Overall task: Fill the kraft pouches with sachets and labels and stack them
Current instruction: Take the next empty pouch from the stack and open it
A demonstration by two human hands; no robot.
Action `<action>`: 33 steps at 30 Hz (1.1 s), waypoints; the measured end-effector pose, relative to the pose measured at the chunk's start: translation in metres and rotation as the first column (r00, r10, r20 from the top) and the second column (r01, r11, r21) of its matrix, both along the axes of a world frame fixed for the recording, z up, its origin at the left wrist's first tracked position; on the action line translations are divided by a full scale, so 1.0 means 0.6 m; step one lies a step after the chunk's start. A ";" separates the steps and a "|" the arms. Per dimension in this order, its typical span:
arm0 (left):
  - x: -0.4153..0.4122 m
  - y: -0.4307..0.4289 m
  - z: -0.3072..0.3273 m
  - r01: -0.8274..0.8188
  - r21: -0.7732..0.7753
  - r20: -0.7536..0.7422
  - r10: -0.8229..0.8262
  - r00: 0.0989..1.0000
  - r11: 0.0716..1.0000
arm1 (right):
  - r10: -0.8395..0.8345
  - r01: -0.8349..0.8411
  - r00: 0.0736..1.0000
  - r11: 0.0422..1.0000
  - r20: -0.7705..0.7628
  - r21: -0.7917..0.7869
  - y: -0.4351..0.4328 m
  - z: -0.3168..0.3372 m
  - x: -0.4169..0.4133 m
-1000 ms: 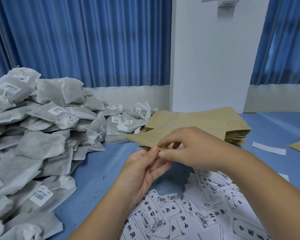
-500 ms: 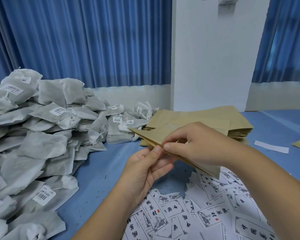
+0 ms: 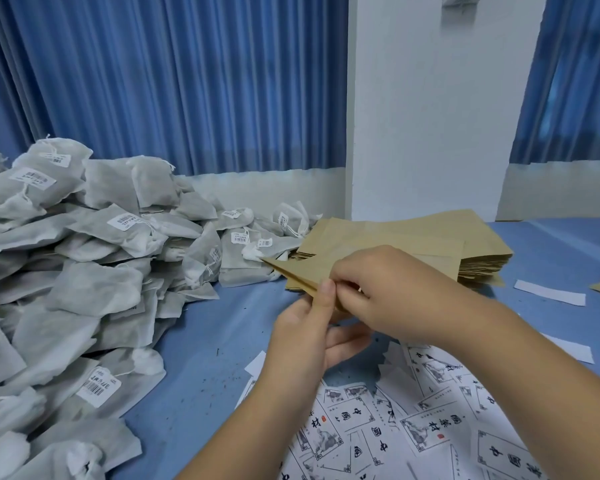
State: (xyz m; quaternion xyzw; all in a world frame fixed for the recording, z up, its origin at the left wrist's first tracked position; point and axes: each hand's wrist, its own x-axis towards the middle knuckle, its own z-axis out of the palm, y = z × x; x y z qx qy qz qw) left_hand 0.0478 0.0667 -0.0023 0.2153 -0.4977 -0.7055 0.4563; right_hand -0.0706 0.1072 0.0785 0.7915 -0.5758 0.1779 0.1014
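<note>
1. Along the left side of the desk lies a heap of grey-white non-woven fabric sachets [image 3: 84, 271], pillowy, with drawstring necks and white barcode stickers. They look light and soft and would probably sag when lifted, so grip one by its body rather than its string.
2. A bare strip of the blue desk top [image 3: 205, 341], flecked with dark crumbs, separates the heap from the hands.
3. The left hand [image 3: 305, 341] presses its thumb tip on the near edge of the pouch, with its fingers stretched loosely beneath.
4. The flat brown kraft paper pouch [image 3: 298, 271] is held above the middle of the desk, tilted, with one sharp corner pointing at the sachets. It looks thin, light, matte and easy to crease. Its two layers probably cling together, so the open edge is the place to rub them apart.
5. The right hand [image 3: 388, 292] curls its fingers and pinches the same edge, right beside the left thumb.
6. Behind the hands, toward the far edge, sits a fanned stack of matching kraft pouches [image 3: 413, 237]. The smooth sheets are likely to slide.
7. At the near edge lie overlapping white paper labels printed with black characters and ink drawings [image 3: 413, 427]. They are flimsy and best lifted by a corner.
8. Toward the right edge lies a plain white paper strip [image 3: 548, 292].
</note>
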 end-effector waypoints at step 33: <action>0.006 -0.015 0.001 -0.214 0.145 -0.064 0.225 0.972 0.966 | -0.080 0.073 0.973 0.997 -0.216 -0.040 -0.007 -0.026 0.056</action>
